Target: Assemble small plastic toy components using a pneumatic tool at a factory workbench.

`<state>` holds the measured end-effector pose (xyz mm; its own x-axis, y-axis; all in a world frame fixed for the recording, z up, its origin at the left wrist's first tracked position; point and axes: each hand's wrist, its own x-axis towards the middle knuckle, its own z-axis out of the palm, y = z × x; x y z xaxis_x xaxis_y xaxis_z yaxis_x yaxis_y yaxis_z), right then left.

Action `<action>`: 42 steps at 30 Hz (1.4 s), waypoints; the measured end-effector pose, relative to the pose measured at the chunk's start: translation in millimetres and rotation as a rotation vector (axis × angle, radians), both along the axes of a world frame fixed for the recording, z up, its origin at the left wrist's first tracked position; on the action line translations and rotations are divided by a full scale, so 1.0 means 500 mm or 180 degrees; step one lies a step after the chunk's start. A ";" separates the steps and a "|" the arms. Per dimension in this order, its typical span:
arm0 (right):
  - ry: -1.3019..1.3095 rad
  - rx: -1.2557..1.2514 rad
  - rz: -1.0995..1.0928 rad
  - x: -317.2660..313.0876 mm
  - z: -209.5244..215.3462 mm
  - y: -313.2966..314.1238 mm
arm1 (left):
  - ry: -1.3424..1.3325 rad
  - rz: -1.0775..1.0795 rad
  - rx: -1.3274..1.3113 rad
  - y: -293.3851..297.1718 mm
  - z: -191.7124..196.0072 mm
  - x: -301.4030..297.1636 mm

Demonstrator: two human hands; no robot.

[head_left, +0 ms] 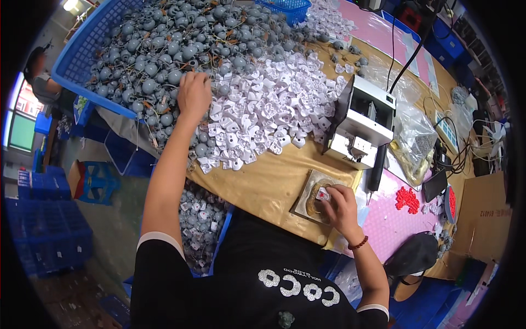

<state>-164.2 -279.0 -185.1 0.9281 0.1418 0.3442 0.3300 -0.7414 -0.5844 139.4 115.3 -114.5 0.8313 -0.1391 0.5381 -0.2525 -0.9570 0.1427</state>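
Observation:
My left hand (194, 96) reaches into the edge of a heap of grey ball-shaped parts with thin wires (189, 52). Its fingers are bent and close together, and their tips are hidden among the parts. Close beside it spreads a pile of small white plastic pieces (268, 104). My right hand (342, 208) pinches a small white plastic piece with a red spot (322, 194). That piece rests over the ring-shaped middle of a square metal block (301, 204), near the front edge of the table.
A blue basket (74, 68) bears the grey parts at the left. A white-and-black machine (361, 123) stands right of the white pile. Small red pieces (406, 200) lie on a pink sheet. Below the table edge is a bin of finished-looking grey-and-white parts (200, 225).

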 end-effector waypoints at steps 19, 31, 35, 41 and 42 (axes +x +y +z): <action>0.0230 0.0952 -0.0464 -0.002 0.012 -0.037 | 0.1694 -0.0453 -0.4003 0.033 0.158 0.105; 0.0577 0.0986 -0.0208 0.009 0.011 -0.013 | 0.1460 -0.0368 -0.0634 0.026 0.069 0.064; 0.0587 0.0939 -0.0270 0.000 0.001 -0.022 | 0.0503 -0.0379 -0.0414 0.004 0.114 0.076; 0.0637 0.1011 -0.0285 -0.005 0.008 -0.007 | 0.0962 -0.0615 0.0820 0.014 0.105 0.145; 0.0650 0.1013 -0.0303 -0.009 0.009 -0.009 | 0.1097 -0.0551 0.0839 -0.001 0.112 0.144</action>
